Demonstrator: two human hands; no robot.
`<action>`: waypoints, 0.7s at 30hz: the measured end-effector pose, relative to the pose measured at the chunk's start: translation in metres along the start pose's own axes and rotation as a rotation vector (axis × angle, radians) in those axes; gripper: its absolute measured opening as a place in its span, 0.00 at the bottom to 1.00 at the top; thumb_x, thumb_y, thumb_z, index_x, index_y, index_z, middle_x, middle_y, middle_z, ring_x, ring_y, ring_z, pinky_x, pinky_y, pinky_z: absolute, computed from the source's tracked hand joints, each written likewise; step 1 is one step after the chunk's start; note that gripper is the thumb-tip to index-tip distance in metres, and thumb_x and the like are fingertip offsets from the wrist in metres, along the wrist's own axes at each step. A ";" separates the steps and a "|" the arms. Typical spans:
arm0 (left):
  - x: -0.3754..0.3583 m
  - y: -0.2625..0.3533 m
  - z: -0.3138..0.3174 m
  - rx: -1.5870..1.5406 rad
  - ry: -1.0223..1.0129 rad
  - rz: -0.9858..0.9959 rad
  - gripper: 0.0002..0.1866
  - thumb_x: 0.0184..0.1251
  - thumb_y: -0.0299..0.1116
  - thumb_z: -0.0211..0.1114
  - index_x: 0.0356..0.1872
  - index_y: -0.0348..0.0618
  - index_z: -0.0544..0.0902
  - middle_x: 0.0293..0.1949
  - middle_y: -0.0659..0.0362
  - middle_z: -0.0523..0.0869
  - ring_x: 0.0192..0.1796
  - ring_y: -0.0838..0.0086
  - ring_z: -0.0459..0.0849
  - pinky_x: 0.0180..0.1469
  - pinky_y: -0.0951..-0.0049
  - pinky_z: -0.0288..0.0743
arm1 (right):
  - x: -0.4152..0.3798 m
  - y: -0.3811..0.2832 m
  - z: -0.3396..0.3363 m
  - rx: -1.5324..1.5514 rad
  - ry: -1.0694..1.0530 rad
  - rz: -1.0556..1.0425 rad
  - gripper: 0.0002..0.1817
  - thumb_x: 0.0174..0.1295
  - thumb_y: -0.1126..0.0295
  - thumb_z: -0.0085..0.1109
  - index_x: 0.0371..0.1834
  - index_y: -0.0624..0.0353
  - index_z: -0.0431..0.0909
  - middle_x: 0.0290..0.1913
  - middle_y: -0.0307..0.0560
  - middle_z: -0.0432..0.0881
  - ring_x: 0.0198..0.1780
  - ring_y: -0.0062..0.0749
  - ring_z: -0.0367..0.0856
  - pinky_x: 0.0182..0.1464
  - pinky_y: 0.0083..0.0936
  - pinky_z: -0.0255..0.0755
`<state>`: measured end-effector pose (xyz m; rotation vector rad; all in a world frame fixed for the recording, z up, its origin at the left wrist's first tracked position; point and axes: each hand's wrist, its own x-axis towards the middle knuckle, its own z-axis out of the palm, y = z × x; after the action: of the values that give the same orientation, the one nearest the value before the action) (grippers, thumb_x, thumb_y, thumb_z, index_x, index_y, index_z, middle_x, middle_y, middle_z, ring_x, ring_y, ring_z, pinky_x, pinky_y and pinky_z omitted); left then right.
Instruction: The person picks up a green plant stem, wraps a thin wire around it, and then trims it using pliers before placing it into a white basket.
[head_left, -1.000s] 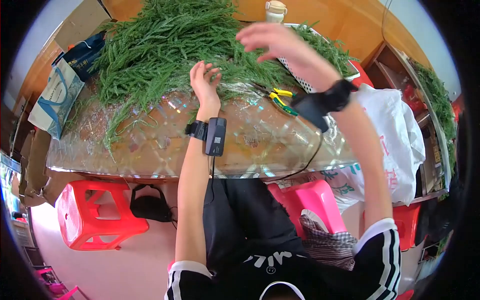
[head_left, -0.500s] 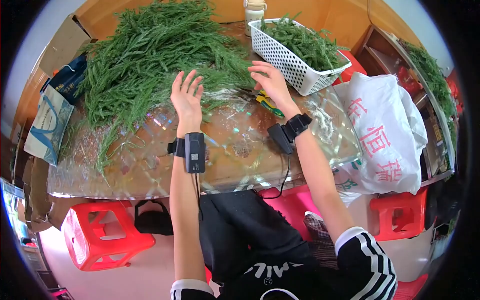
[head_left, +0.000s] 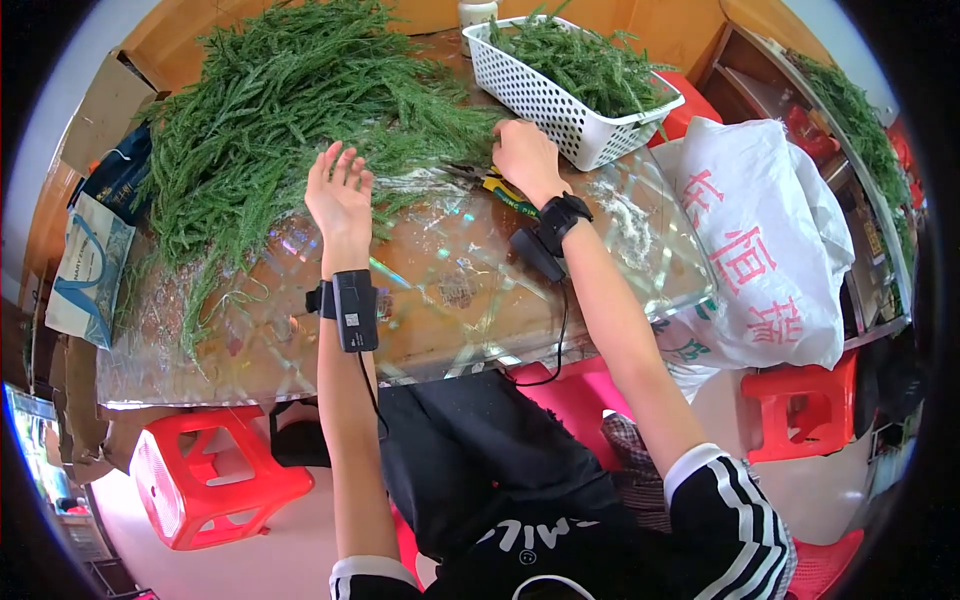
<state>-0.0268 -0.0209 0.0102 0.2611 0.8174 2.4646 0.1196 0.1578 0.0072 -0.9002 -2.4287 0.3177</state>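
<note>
My left hand (head_left: 340,198) is palm up over the table in front of the green sprig pile (head_left: 290,110). Its fingers are stretched and apart, and nothing lies in it. At the pile's right edge, my right hand (head_left: 526,158) has curled fingers with the back of the hand upward. Anything inside that hand is hidden. Just below it lie pliers (head_left: 508,192) with yellow and green handles, their jaws pointing left. The white perforated basket (head_left: 590,135) filled with green sprigs stands to the right of my right hand.
A bottle (head_left: 478,12) stands behind the basket. A white sack (head_left: 760,250) with red characters leans at the table's right. Paper bags (head_left: 92,265) are at the left edge. Red stools (head_left: 215,480) stand below the table, and white powder (head_left: 625,220) dusts the tabletop.
My right hand has gone from open, stretched fingers to curled ones beside the pile. My left hand stays open, palm up. The whole view has shifted slightly.
</note>
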 end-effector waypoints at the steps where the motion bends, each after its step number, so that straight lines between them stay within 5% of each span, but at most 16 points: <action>1: 0.000 0.000 0.001 -0.007 -0.001 -0.005 0.17 0.67 0.37 0.50 0.50 0.35 0.70 0.41 0.56 0.72 0.40 0.70 0.71 0.41 0.73 0.69 | 0.001 0.002 0.005 -0.012 0.021 -0.013 0.11 0.51 0.73 0.52 0.37 0.61 0.78 0.38 0.58 0.80 0.41 0.52 0.79 0.43 0.42 0.73; 7: 0.001 -0.002 0.000 0.021 -0.038 -0.017 0.16 0.67 0.41 0.50 0.46 0.39 0.73 0.39 0.59 0.74 0.39 0.74 0.71 0.41 0.74 0.66 | -0.002 0.003 0.007 0.017 0.016 0.016 0.15 0.51 0.72 0.54 0.43 0.60 0.77 0.39 0.57 0.80 0.42 0.50 0.79 0.44 0.41 0.73; 21: -0.002 -0.003 0.005 0.052 -0.049 -0.040 0.16 0.67 0.41 0.50 0.44 0.38 0.74 0.38 0.60 0.74 0.39 0.74 0.71 0.42 0.74 0.66 | -0.005 0.008 0.011 -0.006 0.129 0.062 0.12 0.45 0.77 0.53 0.35 0.62 0.78 0.34 0.59 0.80 0.38 0.54 0.79 0.38 0.44 0.72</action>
<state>-0.0223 -0.0169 0.0125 0.3201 0.8588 2.3924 0.1211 0.1605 -0.0068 -0.9694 -2.2887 0.2664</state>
